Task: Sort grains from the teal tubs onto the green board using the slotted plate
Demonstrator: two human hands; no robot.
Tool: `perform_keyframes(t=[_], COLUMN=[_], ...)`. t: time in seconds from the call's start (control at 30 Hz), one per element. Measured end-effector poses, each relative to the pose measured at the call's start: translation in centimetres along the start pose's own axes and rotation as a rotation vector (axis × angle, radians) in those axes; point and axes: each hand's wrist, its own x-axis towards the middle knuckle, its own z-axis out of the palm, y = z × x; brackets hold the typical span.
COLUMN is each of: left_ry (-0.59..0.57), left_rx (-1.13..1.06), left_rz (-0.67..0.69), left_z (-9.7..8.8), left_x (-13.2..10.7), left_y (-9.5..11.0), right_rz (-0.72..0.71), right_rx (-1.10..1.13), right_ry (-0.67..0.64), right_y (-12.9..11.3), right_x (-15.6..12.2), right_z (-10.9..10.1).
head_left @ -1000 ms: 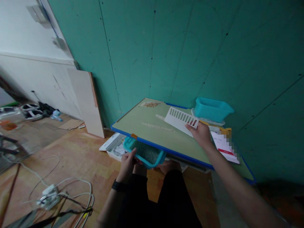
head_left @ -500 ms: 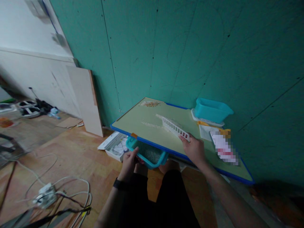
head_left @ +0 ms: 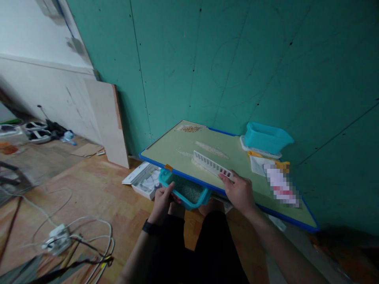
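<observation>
My left hand [head_left: 164, 199] is closed on the near left rim of a turquoise plastic bin [head_left: 194, 205], held below the front edge of the low table [head_left: 166, 150]. Greyish fine material covers the bin's bottom. In my right hand [head_left: 238, 191] is one end of a long white slotted plastic strip [head_left: 211, 164], standing on its edge on the tabletop. Pale grains lie along the strip's far left end. Behind it runs a line of pale grains [head_left: 211, 149], and a pile of brownish grains [head_left: 191, 129] sits at the table's far left corner.
A second turquoise bin [head_left: 266, 138] stands on a white lid at the table's back right, near a yellow-and-white packet [head_left: 262, 165] and a blurred pink-white bag [head_left: 281, 185]. An open white box [head_left: 145, 183] is on the floor at left. Cables and a power strip [head_left: 57, 238] lie lower left.
My right hand has drawn the slotted strip toward me and slightly left, exposing the line of grains behind it. My left hand still holds the bin under the table edge.
</observation>
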Motion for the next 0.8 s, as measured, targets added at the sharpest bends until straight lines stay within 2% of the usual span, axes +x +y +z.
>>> perform_keyframes(t=[0.17,0.3,0.6,0.8], left_ry=[0.019,0.029,0.044,0.035], left_rx=[-0.048,-0.042,-0.04,-0.032], left_rz=[-0.007,-0.01,-0.01,-0.026], left_z=[0.0,0.1,0.2,0.5], left_x=[0.2,0.0,0.0,-0.4], left_y=[-0.3,0.1,0.2,1.0], right_rz=[0.178,0.24,0.213,0.195], right_rx=[0.001,0.01,0.134,0.282], right_ry=[0.064,0.022,-0.032,-0.092], right_y=[2.4,3.2,1.1,-0.6], right_x=[-0.8,-1.5,-0.5,0.2], right_z=[-2.2,-3.0,-0.6,0.5])
